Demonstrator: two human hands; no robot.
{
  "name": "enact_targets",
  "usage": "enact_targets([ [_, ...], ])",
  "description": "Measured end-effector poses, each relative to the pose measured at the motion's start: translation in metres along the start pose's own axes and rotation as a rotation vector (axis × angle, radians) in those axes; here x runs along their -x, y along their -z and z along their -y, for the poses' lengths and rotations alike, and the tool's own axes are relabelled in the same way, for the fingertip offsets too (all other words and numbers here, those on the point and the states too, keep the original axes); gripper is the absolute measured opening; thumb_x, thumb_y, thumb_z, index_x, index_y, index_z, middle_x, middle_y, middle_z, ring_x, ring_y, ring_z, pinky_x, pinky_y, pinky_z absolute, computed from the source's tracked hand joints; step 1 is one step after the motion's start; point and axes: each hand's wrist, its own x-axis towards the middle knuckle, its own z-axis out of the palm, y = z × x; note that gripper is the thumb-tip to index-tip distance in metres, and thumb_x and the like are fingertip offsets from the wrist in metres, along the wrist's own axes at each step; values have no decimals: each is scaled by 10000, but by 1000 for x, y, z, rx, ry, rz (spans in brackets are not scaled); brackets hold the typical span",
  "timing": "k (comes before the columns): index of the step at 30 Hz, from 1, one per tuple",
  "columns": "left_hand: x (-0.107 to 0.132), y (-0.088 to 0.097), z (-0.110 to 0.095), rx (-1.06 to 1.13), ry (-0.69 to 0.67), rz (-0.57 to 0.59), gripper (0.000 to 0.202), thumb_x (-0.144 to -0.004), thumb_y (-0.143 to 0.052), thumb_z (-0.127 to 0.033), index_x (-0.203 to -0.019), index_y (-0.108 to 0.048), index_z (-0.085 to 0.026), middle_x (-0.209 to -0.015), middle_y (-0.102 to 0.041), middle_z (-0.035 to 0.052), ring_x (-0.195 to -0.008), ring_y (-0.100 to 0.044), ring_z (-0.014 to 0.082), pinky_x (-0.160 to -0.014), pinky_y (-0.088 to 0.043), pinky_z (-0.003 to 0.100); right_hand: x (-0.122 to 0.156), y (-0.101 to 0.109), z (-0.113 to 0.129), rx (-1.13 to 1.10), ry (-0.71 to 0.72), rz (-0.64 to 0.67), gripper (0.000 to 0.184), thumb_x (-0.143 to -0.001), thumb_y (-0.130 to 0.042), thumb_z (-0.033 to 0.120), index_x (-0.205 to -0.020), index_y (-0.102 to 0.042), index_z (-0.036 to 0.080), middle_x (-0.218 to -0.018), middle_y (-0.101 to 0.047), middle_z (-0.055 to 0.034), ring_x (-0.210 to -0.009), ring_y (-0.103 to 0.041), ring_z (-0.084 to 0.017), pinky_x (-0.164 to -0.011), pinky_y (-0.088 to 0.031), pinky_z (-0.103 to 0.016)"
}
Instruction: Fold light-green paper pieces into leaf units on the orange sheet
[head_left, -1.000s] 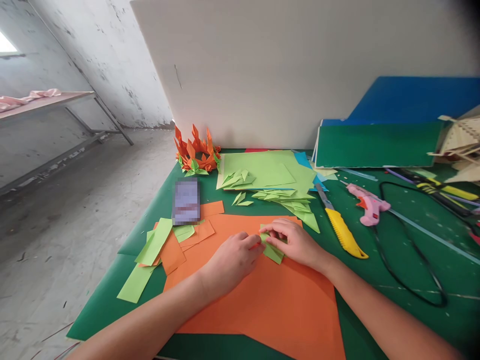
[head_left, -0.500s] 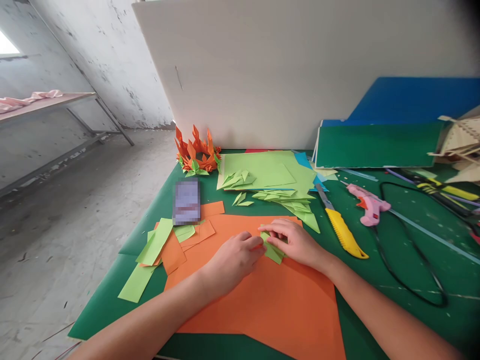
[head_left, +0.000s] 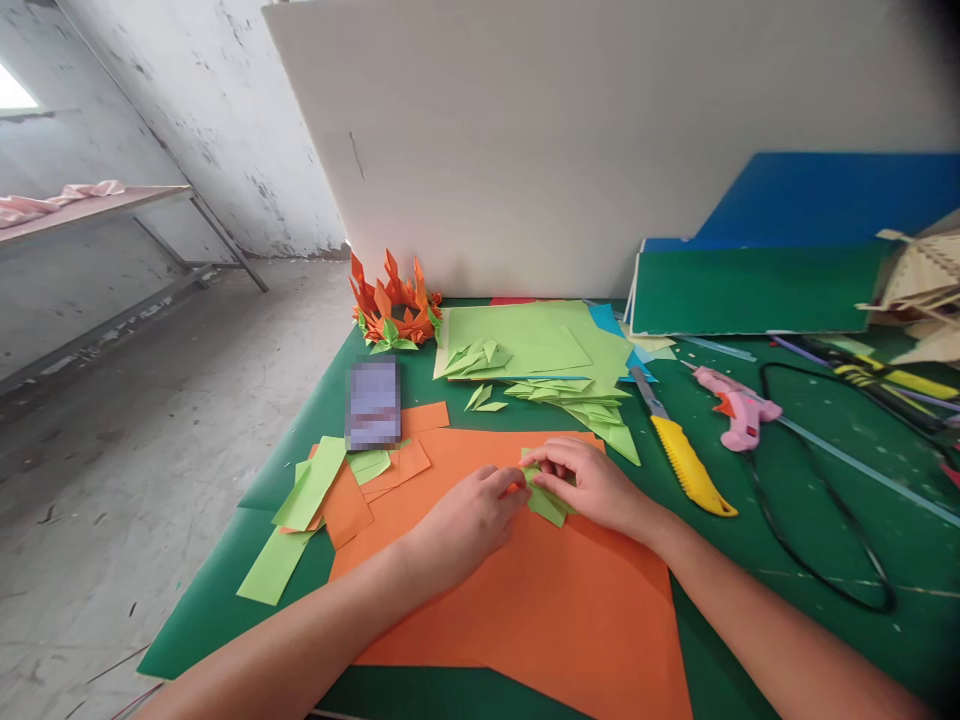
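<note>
Both hands meet over the large orange paper (head_left: 480, 610) at a small piece of green paper (head_left: 547, 507). My left hand (head_left: 476, 515) has its fingers closed on the left edge of that piece. From the other side my right hand (head_left: 589, 482) pinches it, thumb and fingertips bent over its upper part. The folds between the fingertips are partly hidden. Just beyond the orange paper lie folded green pieces (head_left: 577, 398) in a fanned pile, and several more leaf-shaped ones rest on the green sheets (head_left: 525, 335).
Cut green and orange strips (head_left: 309, 490) lie at left, near a blurred purple rectangular thing (head_left: 373, 403). An orange folded-paper flower (head_left: 395, 305) stands behind. On the right are a yellow-handled knife (head_left: 694, 465), a pink glue gun (head_left: 742, 410) with a black cord, and leaning boards (head_left: 757, 290).
Almost nothing differs. My fingers have shifted very slightly around the green piece, and both hands stay in place.
</note>
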Motion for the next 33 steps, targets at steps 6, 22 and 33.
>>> enact_targets([
  [6, 1, -1, 5, 10, -67, -16, 266, -877, -482, -83, -1094, -574, -206, -1083, -583, 80, -936, -546, 197, -801, -468, 283, 1, -1, 0, -3, -2, -12, 99, -905, -547, 248, -877, -636, 215, -711, -564, -12, -704, -534, -166, -599, -418, -267],
  [22, 1, 4, 1, 6, 8, -48, 302, -836, -422, -48, -1037, -605, -180, -1143, -524, 95, -872, -545, 180, -769, -503, 293, 5, -1, -7, 93, 210, -54, 161, -933, -550, 264, -841, -678, 232, -835, -629, -49, -837, -565, -194, -741, -466, -331],
  [33, 0, 7, 1, 3, -5, 0, 304, -841, -450, -38, -1072, -590, -179, -1115, -560, 79, -876, -527, 186, -787, -474, 283, 5, 3, -7, 145, 192, -72, 115, -941, -536, 271, -966, -641, 234, -937, -679, -57, -924, -600, -221, -817, -474, -371],
])
